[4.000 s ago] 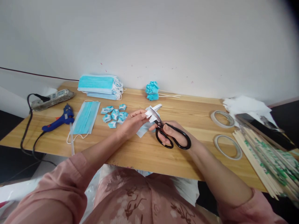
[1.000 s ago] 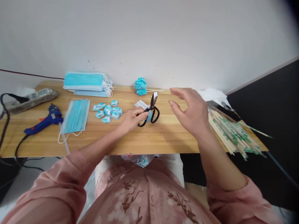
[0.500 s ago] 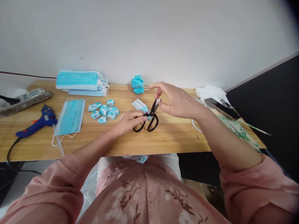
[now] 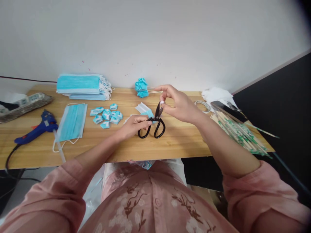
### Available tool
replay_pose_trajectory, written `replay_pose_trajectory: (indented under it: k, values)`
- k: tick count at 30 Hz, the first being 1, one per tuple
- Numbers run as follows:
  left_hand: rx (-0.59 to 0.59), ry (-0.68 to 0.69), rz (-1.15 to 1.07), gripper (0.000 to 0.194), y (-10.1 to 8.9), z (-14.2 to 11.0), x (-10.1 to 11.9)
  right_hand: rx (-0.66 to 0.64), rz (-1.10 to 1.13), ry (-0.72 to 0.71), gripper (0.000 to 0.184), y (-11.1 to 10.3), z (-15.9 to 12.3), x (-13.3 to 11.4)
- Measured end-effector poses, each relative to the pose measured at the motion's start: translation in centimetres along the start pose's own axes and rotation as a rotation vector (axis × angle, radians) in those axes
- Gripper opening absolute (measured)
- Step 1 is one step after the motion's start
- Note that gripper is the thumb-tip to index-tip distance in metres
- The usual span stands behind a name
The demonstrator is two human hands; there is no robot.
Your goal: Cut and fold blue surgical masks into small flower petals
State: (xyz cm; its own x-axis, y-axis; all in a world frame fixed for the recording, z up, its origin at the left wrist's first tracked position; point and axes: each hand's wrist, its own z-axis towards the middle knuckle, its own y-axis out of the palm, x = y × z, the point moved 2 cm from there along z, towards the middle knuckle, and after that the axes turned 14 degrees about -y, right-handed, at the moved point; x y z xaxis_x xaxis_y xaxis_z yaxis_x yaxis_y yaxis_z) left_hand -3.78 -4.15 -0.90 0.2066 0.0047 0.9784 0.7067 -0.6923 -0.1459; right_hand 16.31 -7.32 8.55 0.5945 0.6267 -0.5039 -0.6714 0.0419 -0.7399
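Note:
My left hand [image 4: 134, 126] is closed, its thumb and fingers pinching the black-handled scissors [image 4: 159, 127] at the left handle near the pivot. The scissors stand with both loops toward me and the blades pointing away. At the blade tips my right hand [image 4: 178, 105] is closed in a pinch on a small white piece [image 4: 162, 102], too small to make out clearly. Behind the scissors lies a cut piece of face mask [image 4: 144, 109], partly hidden by them. Blue flowers on sticks [image 4: 141, 86] lie beyond my hands.
To the left are folded blue pieces [image 4: 106, 114], a single face mask [image 4: 73, 121], a mask stack [image 4: 79, 85], a blue glue gun [image 4: 40, 129] and a power strip [image 4: 26, 103]. At right lie a tape roll [image 4: 202, 106], a phone [image 4: 228, 111] and wooden sticks [image 4: 243, 134].
My right hand has shifted slightly left at the blade tips, and the white piece now shows bunched between its fingers. The left hand still holds the scissors. The camera view has moved slightly.

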Motion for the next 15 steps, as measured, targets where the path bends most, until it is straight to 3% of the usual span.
replay_pose_trajectory:
  k: [4, 7, 12, 15]
  values:
    - [-0.005, -0.036, -0.05, 0.044, -0.2, 0.2, -0.6, 0.23, 0.137, 0.068, 0.05, 0.6, 0.0, 1.7]
    - [-0.001, -0.057, -0.085, 0.043, -0.3, 0.2, -0.9, 0.403, 0.185, 0.129, 0.054, -0.1, -0.4, 3.3]
    - [0.017, -0.089, -0.163, 0.042, -0.4, 0.1, -0.5, 0.506, 0.385, 0.203, 0.059, -3.1, -3.3, 5.2]
    - [0.026, -0.076, -0.173, 0.041, -0.5, -0.1, -0.2, 0.487, 0.277, 0.291, 0.057, -4.5, -6.8, 6.1]
